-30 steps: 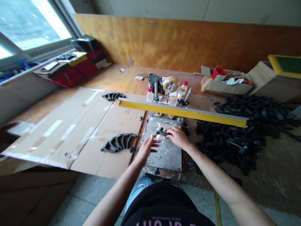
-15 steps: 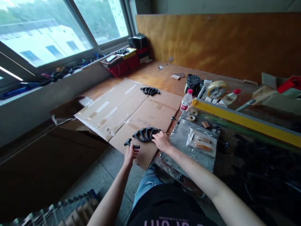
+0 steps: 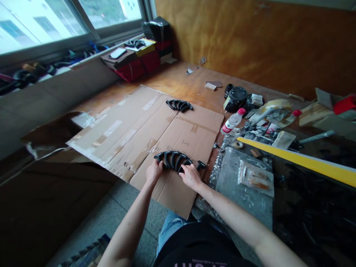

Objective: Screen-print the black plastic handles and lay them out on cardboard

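Note:
A fanned row of black curved pieces [image 3: 175, 157], with T-shaped ends, lies on a flattened cardboard sheet [image 3: 139, 129] in front of me. My left hand [image 3: 154, 171] is at the row's left end, thumb and fingers closed on a black curved piece [image 3: 159, 158] that lies against the others. My right hand [image 3: 191, 177] is at the lower right of the row, its fingers bent round the lower ends of the pieces there. One T-shaped end [image 3: 200, 164] sticks out just beyond that hand. Farther back on the cardboard is a second fanned row [image 3: 179, 105].
To the right stand a red-capped bottle [image 3: 233, 121], black jars [image 3: 236, 98] and a yellow-edged bar [image 3: 294, 159]. A plastic bag of small parts [image 3: 256, 178] lies on a grey board [image 3: 230, 189]. Red boxes [image 3: 133, 66] sit by the window. The cardboard overhangs the table's near edge.
My left hand has brought its black piece from apart on the left up against the row's left end. My right hand stays by the row's right part. The camera view has shifted.

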A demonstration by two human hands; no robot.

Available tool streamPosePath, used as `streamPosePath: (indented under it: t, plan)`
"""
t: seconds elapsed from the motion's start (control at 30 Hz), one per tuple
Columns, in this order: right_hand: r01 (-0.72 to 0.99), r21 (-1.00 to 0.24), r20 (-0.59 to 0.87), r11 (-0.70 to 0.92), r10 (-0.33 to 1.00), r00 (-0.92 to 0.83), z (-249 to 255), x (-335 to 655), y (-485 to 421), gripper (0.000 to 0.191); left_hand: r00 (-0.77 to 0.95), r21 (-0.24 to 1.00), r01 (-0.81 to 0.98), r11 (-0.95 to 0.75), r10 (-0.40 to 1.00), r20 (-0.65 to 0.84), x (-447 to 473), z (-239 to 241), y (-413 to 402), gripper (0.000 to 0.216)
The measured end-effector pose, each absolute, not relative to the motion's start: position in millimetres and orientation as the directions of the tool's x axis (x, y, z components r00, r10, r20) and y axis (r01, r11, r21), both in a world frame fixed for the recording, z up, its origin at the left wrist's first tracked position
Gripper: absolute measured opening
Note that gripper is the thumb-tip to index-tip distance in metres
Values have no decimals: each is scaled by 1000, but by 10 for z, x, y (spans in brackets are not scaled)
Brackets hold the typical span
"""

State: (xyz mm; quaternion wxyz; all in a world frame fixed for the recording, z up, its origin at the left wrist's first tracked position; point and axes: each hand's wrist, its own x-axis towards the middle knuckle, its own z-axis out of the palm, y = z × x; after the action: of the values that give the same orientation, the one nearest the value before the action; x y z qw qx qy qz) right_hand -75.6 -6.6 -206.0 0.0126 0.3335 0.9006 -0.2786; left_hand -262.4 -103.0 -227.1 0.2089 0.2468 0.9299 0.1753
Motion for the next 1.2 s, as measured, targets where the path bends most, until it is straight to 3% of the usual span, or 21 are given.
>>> streamPosePath:
  t: [0.07,0.2,0.37,0.5,0.67,0.9,1.03,1.1,1.2]
  plan:
    - [625,-536,-218,567,622,-752,-2099,-769,-96,42,-790,408,446,797,565,-239,-2547,-2242,-1012,37]
    - [628,-609,-252,485,632,-733,-2115,-767,-101,41,-636,363,712,602,771,-31,-2095,-2295,-1010,48]
    - [659,-650,-305,378,665,-682,-2050,-841,-65,43,-596,217,782,584,803,-12,-1805,-2449,-916,51]
    - [606,-734,-260,307,696,-669,-2019,-1015,-5,40,-587,172,798,578,810,-2,-2109,-2466,-744,46]
    - [530,-808,-189,257,740,-646,-1962,-1168,139,39,-592,194,793,578,805,23,-2905,-2297,77,54]
    - [544,-831,-259,116,784,-563,-1934,-777,174,36,-620,244,754,610,783,-45,-3759,-2068,1522,57]
    - [528,-847,-241,62,841,-484,-1778,-519,127,33,-582,243,786,569,813,-21,-3673,-2170,1581,70]
    - [501,-863,-191,67,874,-446,-1666,-395,117,31,-575,271,800,535,813,93,-3500,-2218,1391,75]
    - [479,-871,-96,111,917,-387,-1538,-116,165,28,-572,312,796,519,814,106,-3258,-2095,925,80]
